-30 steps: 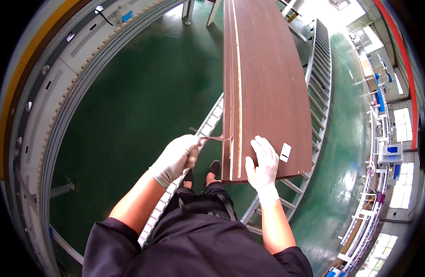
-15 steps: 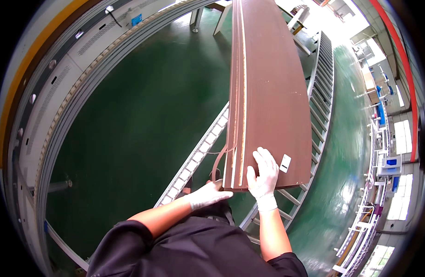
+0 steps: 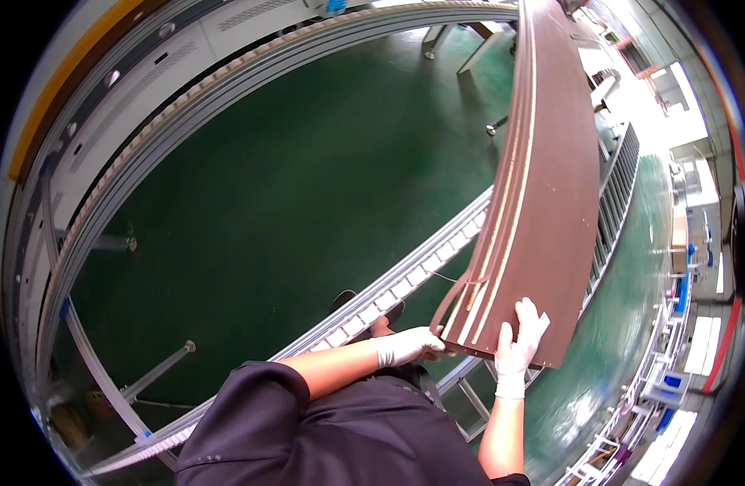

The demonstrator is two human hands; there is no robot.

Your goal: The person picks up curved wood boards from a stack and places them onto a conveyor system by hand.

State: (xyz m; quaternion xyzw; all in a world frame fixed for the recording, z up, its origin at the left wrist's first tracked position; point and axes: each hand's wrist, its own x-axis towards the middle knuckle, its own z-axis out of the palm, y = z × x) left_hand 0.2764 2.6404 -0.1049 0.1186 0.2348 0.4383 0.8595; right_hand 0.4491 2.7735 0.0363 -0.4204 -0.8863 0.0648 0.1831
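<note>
A long dark brown panel [image 3: 542,186] with pale edge strips runs away from me along a roller conveyor [image 3: 405,283]. My right hand [image 3: 518,340], in a white glove, lies flat on the panel's near end next to a small white label. My left hand [image 3: 409,346], also gloved, grips the panel's near left corner, where a thin brown edge strip [image 3: 452,301] curls loose from the side. The panel's near end is lifted a little off the rollers.
Green floor lies to the left, bounded by a long grey machine rail [image 3: 145,154]. More roller racks [image 3: 623,186] and workstations stand to the right. My shoes [image 3: 356,304] show beneath the conveyor. Metal legs [image 3: 157,368] stand at lower left.
My left hand has dropped from the panel's side edge to its near corner, and the loose edge strip now curls downward. My view has swung left; the right hand stays on the panel.
</note>
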